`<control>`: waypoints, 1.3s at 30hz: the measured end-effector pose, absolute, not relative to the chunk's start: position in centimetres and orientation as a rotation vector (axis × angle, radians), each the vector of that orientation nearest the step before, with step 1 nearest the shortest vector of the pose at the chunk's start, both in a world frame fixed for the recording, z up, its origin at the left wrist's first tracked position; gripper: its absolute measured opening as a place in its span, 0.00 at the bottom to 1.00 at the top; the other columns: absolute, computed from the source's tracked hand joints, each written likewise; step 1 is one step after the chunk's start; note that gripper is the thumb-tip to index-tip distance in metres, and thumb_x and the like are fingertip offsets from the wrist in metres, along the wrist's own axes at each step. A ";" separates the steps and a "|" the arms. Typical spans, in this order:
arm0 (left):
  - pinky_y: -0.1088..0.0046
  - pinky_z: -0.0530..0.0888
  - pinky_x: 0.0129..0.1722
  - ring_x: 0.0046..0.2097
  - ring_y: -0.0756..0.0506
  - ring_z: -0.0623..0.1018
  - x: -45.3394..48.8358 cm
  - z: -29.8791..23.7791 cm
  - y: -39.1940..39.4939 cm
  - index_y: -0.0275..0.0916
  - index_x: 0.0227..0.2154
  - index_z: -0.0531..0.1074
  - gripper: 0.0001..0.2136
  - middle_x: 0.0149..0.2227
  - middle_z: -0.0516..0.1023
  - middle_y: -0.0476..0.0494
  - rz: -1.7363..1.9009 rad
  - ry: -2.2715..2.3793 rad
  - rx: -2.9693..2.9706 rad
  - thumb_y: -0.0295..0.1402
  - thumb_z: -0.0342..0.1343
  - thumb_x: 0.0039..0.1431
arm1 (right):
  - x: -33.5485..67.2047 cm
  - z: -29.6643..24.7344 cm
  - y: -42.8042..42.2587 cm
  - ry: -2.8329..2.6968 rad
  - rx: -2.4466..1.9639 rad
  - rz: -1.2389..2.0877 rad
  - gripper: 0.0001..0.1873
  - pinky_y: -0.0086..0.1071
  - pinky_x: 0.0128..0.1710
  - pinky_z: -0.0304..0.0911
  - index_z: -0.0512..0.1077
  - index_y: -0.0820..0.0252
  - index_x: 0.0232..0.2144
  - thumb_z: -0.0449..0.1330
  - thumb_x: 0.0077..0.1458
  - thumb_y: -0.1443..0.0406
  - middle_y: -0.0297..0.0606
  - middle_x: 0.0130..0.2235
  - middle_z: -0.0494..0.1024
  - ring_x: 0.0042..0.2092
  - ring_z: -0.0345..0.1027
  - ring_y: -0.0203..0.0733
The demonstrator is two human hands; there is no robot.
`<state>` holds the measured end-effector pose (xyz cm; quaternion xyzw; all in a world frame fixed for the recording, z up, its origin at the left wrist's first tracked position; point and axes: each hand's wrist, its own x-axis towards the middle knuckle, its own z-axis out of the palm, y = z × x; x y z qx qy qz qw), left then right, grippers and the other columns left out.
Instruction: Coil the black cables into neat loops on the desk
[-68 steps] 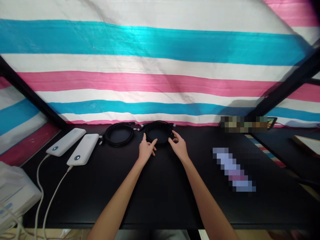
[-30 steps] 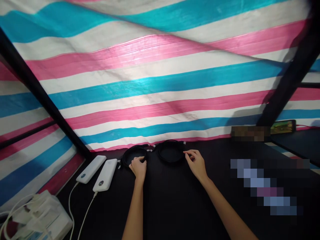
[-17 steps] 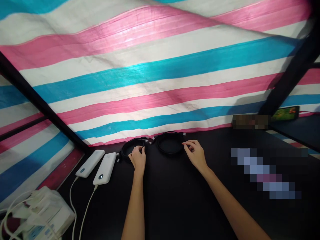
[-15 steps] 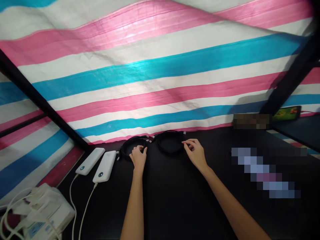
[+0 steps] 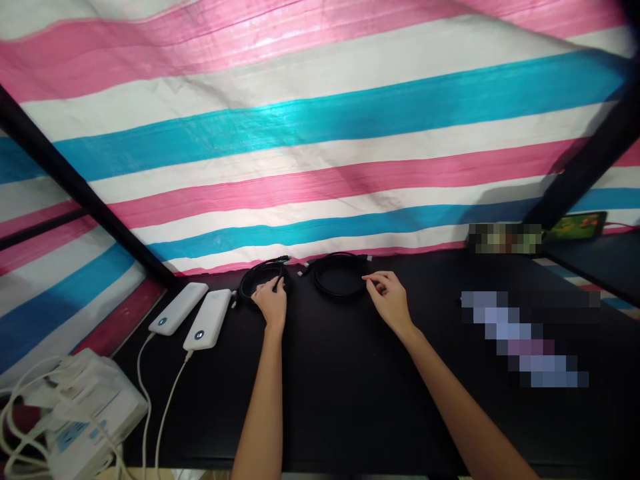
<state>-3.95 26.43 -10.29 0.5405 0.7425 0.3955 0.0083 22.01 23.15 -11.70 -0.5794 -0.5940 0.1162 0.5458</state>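
Two coils of black cable lie side by side at the back of the black table (image 5: 340, 400). My left hand (image 5: 271, 303) is over the front right part of the left coil (image 5: 246, 283), its fingers closed on the cable. At the right edge of the right coil (image 5: 330, 292), my right hand (image 5: 390, 300) pinches the cable between thumb and fingertips. Light-coloured connector ends show beside both coils. Left of my left hand lie two white power banks, the nearer one (image 5: 209, 320) and the farther one (image 5: 179, 309), each with a white cord attached.
A white box (image 5: 100, 413) with tangled white cords stands at the front left. Striped sheeting (image 5: 300, 167) hangs behind the table between black frame posts (image 5: 85, 187). A lit phone screen (image 5: 575, 227) is at the back right, near blurred-out items.
The view has tilted slightly downward. My left hand has shifted a little left with the left coil, widening the gap between the coils. My right hand stays at the right coil's edge.
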 end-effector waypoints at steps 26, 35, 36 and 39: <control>0.50 0.59 0.51 0.56 0.29 0.62 -8.0 -11.0 25.6 0.35 0.47 0.67 0.22 0.51 0.66 0.29 1.160 2.686 0.989 0.32 0.56 0.47 | 21.7 -11.4 22.8 -1.480 -1.413 0.264 0.13 0.31 0.25 0.60 0.77 0.57 0.33 0.54 0.52 0.60 0.39 0.37 0.72 0.25 0.62 0.33; 0.60 0.71 0.42 0.43 0.40 0.76 -8.3 -9.7 25.9 0.35 0.52 0.61 0.23 0.40 0.76 0.37 1.551 2.217 0.834 0.29 0.53 0.51 | 21.9 -11.4 22.9 -1.483 -1.419 0.263 0.13 0.31 0.25 0.60 0.77 0.57 0.33 0.54 0.53 0.60 0.39 0.36 0.73 0.25 0.62 0.34; 0.62 0.73 0.40 0.39 0.42 0.77 -8.2 -9.5 26.1 0.34 0.52 0.61 0.22 0.39 0.76 0.37 1.590 2.127 0.828 0.29 0.53 0.53 | 21.9 -11.5 22.9 -1.485 -1.416 0.264 0.13 0.31 0.25 0.60 0.77 0.57 0.33 0.54 0.53 0.60 0.39 0.36 0.73 0.25 0.63 0.34; 0.70 0.76 0.32 0.31 0.48 0.78 -7.5 -9.1 26.4 0.33 0.48 0.64 0.17 0.36 0.78 0.39 1.664 1.855 0.842 0.31 0.53 0.55 | 21.9 -11.6 22.9 -1.494 -1.411 0.269 0.14 0.31 0.25 0.59 0.77 0.57 0.33 0.54 0.53 0.59 0.40 0.37 0.73 0.25 0.63 0.34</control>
